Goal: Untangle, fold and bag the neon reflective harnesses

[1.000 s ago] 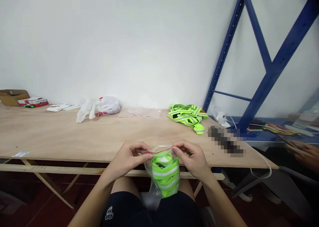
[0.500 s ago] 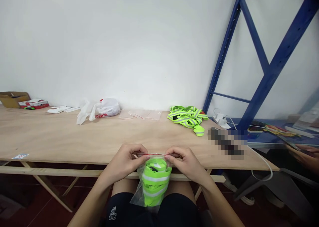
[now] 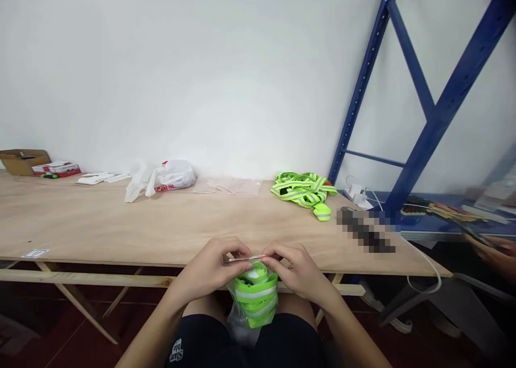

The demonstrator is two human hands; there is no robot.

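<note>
The left hand (image 3: 213, 263) and right hand (image 3: 295, 264), both nearly closed, pinch a clear zip bag (image 3: 237, 320) by its mouth, likely keeping it taut; the coiled reflective strap (image 3: 258, 301) inside hangs above the shorts (image 3: 205, 335), before the counter (image 3: 169, 223).

Wood tabletop (image 3: 161, 223) with a white bag (image 3: 177, 173), papers (image 3: 97, 178) left of it, clear baggies (image 3: 246, 187) just right, neon straps (image 3: 299, 196) further right.

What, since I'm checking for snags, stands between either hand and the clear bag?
Nothing visible: the left hand and right hand both pinch the bag at its top edge. The green strap is inside it, lower down; the strap pile lies farther back on the table.
</note>
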